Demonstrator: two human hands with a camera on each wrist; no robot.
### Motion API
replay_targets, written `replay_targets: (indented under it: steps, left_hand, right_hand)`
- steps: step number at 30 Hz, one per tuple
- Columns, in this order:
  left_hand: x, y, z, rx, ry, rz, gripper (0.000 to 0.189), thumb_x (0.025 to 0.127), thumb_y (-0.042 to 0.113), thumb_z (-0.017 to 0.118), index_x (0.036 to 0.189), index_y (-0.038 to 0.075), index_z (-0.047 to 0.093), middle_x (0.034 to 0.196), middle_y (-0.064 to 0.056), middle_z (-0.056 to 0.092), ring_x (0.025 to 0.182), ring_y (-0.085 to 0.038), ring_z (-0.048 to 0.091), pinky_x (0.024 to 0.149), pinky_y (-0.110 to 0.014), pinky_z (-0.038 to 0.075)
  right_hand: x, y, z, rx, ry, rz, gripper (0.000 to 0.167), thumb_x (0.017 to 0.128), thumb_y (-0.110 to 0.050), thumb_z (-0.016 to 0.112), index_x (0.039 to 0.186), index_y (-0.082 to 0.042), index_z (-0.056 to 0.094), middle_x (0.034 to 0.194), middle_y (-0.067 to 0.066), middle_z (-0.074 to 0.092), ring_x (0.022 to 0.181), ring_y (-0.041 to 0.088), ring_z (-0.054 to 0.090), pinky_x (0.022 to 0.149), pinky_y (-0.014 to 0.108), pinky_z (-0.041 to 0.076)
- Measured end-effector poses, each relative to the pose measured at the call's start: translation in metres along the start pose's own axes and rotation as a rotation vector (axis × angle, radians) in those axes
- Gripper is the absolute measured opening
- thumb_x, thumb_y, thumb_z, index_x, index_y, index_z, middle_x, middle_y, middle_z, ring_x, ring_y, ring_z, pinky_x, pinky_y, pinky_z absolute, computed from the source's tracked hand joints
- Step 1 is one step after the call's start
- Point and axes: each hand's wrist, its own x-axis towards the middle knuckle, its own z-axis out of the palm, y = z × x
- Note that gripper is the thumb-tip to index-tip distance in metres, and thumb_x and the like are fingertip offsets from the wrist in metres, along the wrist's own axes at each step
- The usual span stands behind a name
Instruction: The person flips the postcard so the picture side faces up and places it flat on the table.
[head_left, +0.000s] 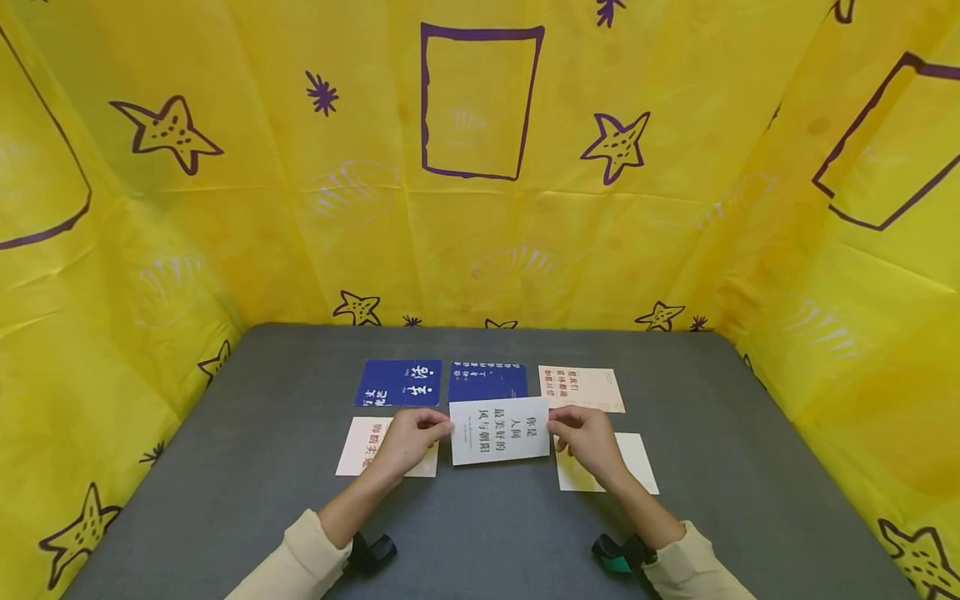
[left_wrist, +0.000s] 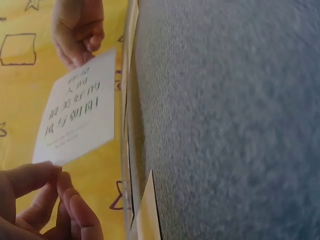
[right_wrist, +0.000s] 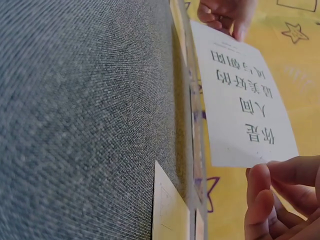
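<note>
A white card (head_left: 500, 432) with dark printed characters is held up off the table between two hands. My left hand (head_left: 407, 442) pinches its left edge between thumb and fingers; my right hand (head_left: 588, 442) pinches the opposite edge the same way. In the left wrist view the card (left_wrist: 77, 107) slants between both hands, clear of the grey surface. The right wrist view shows the card (right_wrist: 240, 100) with the right thumb and finger at its near edge. Beneath the left hand lies a white card with red characters (head_left: 360, 446), partly hidden. Under the right hand is a pale yellowish card (head_left: 636, 458), also partly covered.
Behind the held card, two blue cards with white characters, the left one (head_left: 397, 383) and the middle one (head_left: 487, 382), lie in a row with a cream card (head_left: 583, 388). All rest on a grey table (head_left: 225, 500). Yellow patterned cloth (head_left: 480, 225) encloses the back and sides.
</note>
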Motion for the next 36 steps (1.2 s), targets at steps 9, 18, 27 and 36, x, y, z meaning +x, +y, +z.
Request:
replay_targets:
  steps: [9,18,27,36]
  left_hand:
    - [0.0029,-0.0029,-0.0025,0.015,-0.048,-0.013,0.008,0.087,0.006,0.069,0.089,0.001,0.074,0.076,-0.008,0.071,0.071,-0.017,0.06,0.066,-0.028,0.049]
    - [0.0054,-0.0008,-0.0022,0.048,-0.04,-0.042,0.022,0.084,0.007,0.071,0.104,-0.002,0.069,0.079,-0.009,0.071,0.072,-0.017,0.063,0.064,-0.026,0.048]
    - [0.0062,0.0013,-0.0013,0.056,-0.036,-0.049,0.037,0.082,0.006,0.071,0.116,-0.003,0.062,0.079,-0.011,0.068,0.071,-0.016,0.056,0.061,-0.027,0.04]
    - [0.0047,-0.0005,0.0003,0.096,-0.053,0.025,0.037,0.079,0.003,0.071,0.114,-0.003,0.062,0.075,-0.007,0.068,0.067,-0.013,0.057,0.063,-0.026,0.041]
  right_hand:
    - [0.0004,0.0025,0.0028,-0.011,-0.016,0.033,0.009,0.085,-0.004,0.067,0.091,0.001,0.072,0.069,0.015,0.065,0.049,0.018,0.054,0.046,0.023,0.04]
    - [0.0018,0.0025,0.0047,-0.03,-0.024,0.086,0.009,0.083,-0.005,0.069,0.089,0.001,0.073,0.069,0.012,0.066,0.047,0.016,0.053,0.045,0.024,0.039]
    - [0.003,0.0033,0.007,-0.05,-0.017,0.095,0.009,0.083,-0.004,0.069,0.088,0.002,0.073,0.069,0.013,0.067,0.047,0.015,0.052,0.044,0.024,0.038]
    - [0.0035,0.0045,0.0074,-0.06,-0.021,0.092,0.008,0.082,-0.003,0.069,0.087,0.002,0.073,0.065,0.011,0.066,0.046,0.016,0.052,0.044,0.024,0.039]
